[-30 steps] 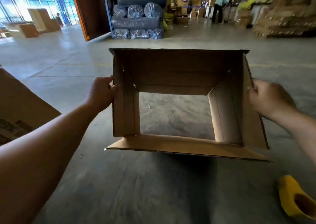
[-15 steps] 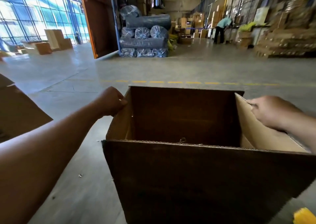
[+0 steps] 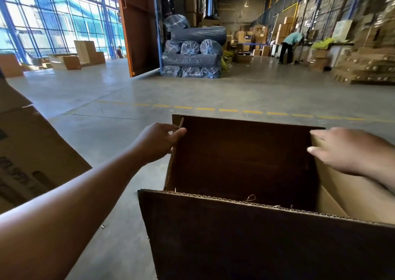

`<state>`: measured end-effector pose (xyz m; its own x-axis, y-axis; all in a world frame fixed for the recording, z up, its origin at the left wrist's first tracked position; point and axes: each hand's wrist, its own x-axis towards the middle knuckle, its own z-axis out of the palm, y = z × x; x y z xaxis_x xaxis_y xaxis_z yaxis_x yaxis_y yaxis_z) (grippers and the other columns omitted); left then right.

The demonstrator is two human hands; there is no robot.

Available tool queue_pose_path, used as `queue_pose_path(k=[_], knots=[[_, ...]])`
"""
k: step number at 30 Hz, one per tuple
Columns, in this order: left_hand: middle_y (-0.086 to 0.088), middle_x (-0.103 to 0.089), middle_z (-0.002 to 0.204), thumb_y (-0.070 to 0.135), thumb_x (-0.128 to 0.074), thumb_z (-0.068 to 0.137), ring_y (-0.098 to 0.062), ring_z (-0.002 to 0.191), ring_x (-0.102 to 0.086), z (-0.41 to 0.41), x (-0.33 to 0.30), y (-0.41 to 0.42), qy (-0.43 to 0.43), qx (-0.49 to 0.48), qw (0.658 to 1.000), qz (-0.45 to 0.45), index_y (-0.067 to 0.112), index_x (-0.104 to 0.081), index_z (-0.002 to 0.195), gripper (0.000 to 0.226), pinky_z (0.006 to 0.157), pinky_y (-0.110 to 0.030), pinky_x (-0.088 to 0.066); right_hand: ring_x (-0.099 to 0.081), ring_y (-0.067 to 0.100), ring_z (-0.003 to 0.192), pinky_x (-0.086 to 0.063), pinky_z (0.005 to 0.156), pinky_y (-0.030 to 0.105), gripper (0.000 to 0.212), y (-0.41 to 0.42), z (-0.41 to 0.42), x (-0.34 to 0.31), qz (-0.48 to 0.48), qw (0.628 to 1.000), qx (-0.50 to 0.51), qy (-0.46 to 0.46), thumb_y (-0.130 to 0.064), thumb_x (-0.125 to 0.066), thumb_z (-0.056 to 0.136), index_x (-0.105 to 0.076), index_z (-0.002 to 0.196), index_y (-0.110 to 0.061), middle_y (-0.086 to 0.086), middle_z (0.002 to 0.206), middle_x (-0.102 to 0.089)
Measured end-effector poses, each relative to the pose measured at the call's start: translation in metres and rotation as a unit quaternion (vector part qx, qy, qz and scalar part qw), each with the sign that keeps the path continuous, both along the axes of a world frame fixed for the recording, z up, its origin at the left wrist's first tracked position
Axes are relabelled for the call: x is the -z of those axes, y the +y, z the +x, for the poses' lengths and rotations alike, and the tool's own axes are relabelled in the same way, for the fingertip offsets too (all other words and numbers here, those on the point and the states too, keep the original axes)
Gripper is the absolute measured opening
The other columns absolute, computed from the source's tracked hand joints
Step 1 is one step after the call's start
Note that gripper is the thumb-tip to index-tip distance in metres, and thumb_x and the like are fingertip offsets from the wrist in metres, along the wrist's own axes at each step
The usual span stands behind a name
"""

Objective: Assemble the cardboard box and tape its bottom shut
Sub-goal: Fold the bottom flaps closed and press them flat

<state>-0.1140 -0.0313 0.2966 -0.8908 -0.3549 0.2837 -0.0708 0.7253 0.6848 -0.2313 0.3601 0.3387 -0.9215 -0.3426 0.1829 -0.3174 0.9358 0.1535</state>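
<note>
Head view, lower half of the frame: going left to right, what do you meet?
printed cardboard sheet → left hand gripping the box's left wall → cardboard box → right hand on the box's right wall.

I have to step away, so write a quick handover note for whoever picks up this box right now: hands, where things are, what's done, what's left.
Left hand: pinches the top edge of the cardboard box at its far left corner.
Right hand: fingers straight, resting on the upper edge of the right wall; whether it grips is unclear.
Box: opened into shape, held upright above the concrete floor, open side facing the camera.
Done: walls squared up.
Left: the bottom is hidden from here, so check it; fold the flaps, then tape them. No tape is in view.
</note>
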Motion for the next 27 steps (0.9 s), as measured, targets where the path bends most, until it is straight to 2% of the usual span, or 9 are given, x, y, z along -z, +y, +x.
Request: queue_pose_path(k=[3,6,8,10,14,17,19,24,27], knots=[[0.003,-0.075,0.087,0.071,-0.044,0.087,-0.014,0.083,-0.07,-0.002,0.016,0.0,0.03,-0.001,0.999,0.018,0.032,-0.072,0.113,0.054,0.079,-0.04,-0.058,-0.042,0.027,0.133,-0.035,0.106,0.036,0.063,-0.053,0.0,-0.013,-0.047,0.996,-0.071,-0.018,-0.055,-0.046,0.09,-0.039,0.144,-0.023,0.01,0.146,-0.045],[0.003,-0.073,0.113,0.062,-0.041,0.096,-0.012,0.109,-0.065,-0.001,0.033,0.006,0.034,0.025,0.998,0.036,0.03,-0.066,0.127,0.052,0.093,-0.034,-0.052,-0.029,0.025,0.141,-0.025,0.113,0.035,0.071,-0.107,-0.017,-0.008,-0.075,0.988,-0.127,-0.051,-0.057,-0.045,0.089,-0.029,0.149,-0.023,0.008,0.154,-0.032],[0.004,-0.064,0.131,0.057,-0.04,0.097,-0.005,0.118,-0.056,0.001,0.043,0.012,0.026,0.049,0.998,0.033,0.027,-0.058,0.137,0.053,0.097,-0.025,-0.043,-0.012,0.024,0.146,-0.015,0.117,0.042,0.079,-0.13,-0.033,0.004,-0.045,0.989,-0.12,-0.08,-0.063,-0.042,0.088,-0.014,0.152,-0.027,0.006,0.16,-0.014],[0.003,-0.056,0.142,0.063,-0.037,0.091,-0.006,0.126,-0.051,0.001,0.053,0.015,0.007,0.071,0.997,0.035,0.029,-0.051,0.143,0.063,0.1,-0.022,-0.036,-0.001,0.022,0.148,-0.007,0.117,0.049,0.082,-0.14,-0.049,0.015,-0.02,0.991,-0.086,-0.099,-0.068,-0.036,0.087,-0.002,0.152,-0.03,0.002,0.161,-0.002],[0.005,-0.023,0.163,0.073,-0.032,0.084,-0.013,0.147,-0.026,-0.012,0.079,0.019,-0.11,0.111,0.987,-0.022,0.031,-0.028,0.155,0.082,0.117,-0.027,-0.021,-0.002,0.021,0.148,-0.009,0.116,0.052,0.083,-0.146,-0.064,0.036,-0.029,0.996,-0.071,-0.055,-0.071,-0.029,0.086,-0.001,0.152,-0.03,0.002,0.162,-0.003],[0.007,0.0,0.167,0.081,-0.024,0.077,-0.011,0.152,-0.002,-0.021,0.091,0.021,-0.142,0.12,0.982,-0.02,0.034,-0.008,0.158,0.095,0.123,-0.036,-0.007,0.002,0.02,0.148,-0.007,0.116,0.052,0.084,-0.144,-0.068,0.047,-0.034,0.996,-0.079,-0.024,-0.072,-0.028,0.085,0.003,0.152,-0.03,0.001,0.162,0.001],[0.006,0.009,0.166,0.084,-0.019,0.076,-0.009,0.15,0.011,-0.026,0.097,0.021,-0.163,0.126,0.977,-0.051,0.033,0.0,0.158,0.098,0.123,-0.038,0.001,0.005,0.02,0.147,-0.004,0.115,0.051,0.086,-0.144,-0.07,0.052,-0.033,0.997,-0.074,-0.021,-0.074,-0.026,0.084,0.006,0.151,-0.031,0.001,0.161,0.004],[0.008,0.017,0.164,0.087,-0.011,0.076,-0.008,0.148,0.018,-0.028,0.104,0.024,-0.199,0.128,0.962,-0.136,0.033,0.01,0.156,0.099,0.123,-0.039,0.005,0.004,0.023,0.147,-0.004,0.116,0.05,0.092,-0.15,-0.076,0.057,-0.041,0.998,-0.051,-0.018,-0.08,-0.019,0.078,0.007,0.151,-0.03,0.004,0.161,0.002],[0.008,0.018,0.163,0.086,-0.012,0.08,-0.01,0.149,0.019,-0.027,0.107,0.025,-0.209,0.133,0.954,-0.171,0.034,0.012,0.156,0.095,0.123,-0.04,0.005,0.0,0.025,0.147,-0.007,0.117,0.05,0.103,-0.15,-0.079,0.056,-0.032,0.998,-0.049,-0.017,-0.086,-0.007,0.066,0.006,0.151,-0.03,0.006,0.161,-0.002]])
